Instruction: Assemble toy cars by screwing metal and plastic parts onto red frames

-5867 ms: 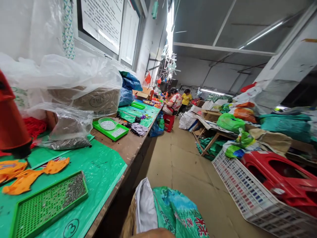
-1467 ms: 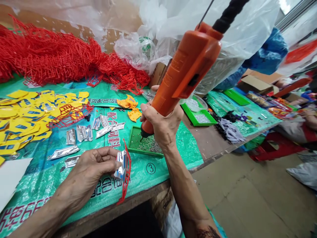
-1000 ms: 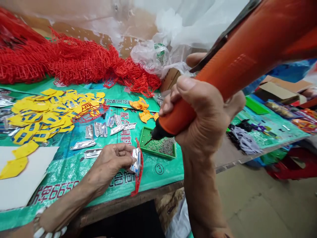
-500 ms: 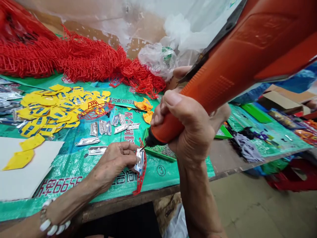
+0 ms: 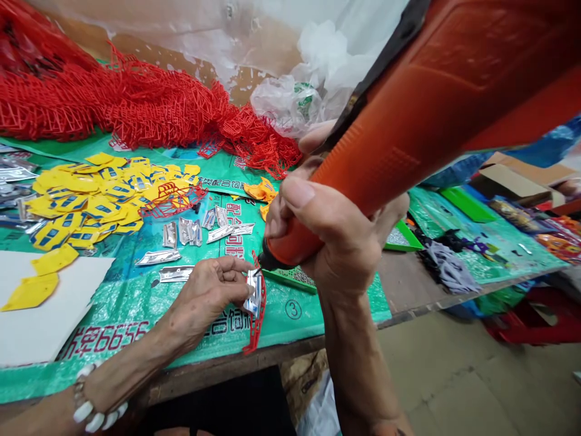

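Observation:
My right hand [image 5: 336, 233] is wrapped round an orange electric screwdriver [image 5: 399, 115], tilted so its black nose points down to the left. The thin bit meets the upper end of a small silver plastic part [image 5: 253, 293]. My left hand [image 5: 213, 287] pinches that silver part against a long red plastic frame piece [image 5: 258, 330] near the table's front edge. Just beyond the screwdriver's nose sits a green tray [image 5: 295, 280] of small metal screws, partly hidden by my right hand. Several loose silver parts [image 5: 189, 231] lie beyond my left hand.
Yellow printed pieces [image 5: 104, 197] are heaped at the left, with a long pile of red plastic frames [image 5: 149, 109] behind. White card [image 5: 45, 327] lies front left with two yellow pieces on it. A second green tray [image 5: 403, 237] and grey parts [image 5: 449, 266] are at the right.
The screwdriver and my right hand have shifted slightly left and nearer the camera in view. My left hand keeps its pinch on the silver part; the bit stays at its upper end.

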`<action>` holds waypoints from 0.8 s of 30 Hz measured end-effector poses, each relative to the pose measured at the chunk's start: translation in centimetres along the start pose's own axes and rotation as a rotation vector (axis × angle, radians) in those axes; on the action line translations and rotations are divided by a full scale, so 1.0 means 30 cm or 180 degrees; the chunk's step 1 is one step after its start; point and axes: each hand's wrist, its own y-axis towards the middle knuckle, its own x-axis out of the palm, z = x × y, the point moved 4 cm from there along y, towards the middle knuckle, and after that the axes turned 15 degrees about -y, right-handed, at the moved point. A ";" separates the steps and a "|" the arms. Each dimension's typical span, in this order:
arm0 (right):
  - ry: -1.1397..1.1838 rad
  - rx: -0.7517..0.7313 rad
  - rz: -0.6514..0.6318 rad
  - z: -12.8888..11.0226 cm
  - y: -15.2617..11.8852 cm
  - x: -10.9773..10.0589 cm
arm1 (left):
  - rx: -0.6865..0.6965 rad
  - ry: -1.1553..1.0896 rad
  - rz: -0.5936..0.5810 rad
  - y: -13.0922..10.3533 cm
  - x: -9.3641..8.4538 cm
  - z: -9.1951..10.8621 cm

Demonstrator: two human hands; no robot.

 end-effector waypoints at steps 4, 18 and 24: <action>-0.0138 -0.0169 0.0076 -0.018 0.004 0.014 | 0.0219 0.0090 -0.0120 -0.002 0.004 0.011; 0.0058 -0.0253 0.0679 0.034 0.013 -0.101 | 0.0075 0.0242 0.0015 -0.002 -0.011 0.019; -0.0665 0.0157 0.1037 0.190 -0.025 -0.130 | -0.0220 0.0248 0.0346 0.005 -0.027 0.005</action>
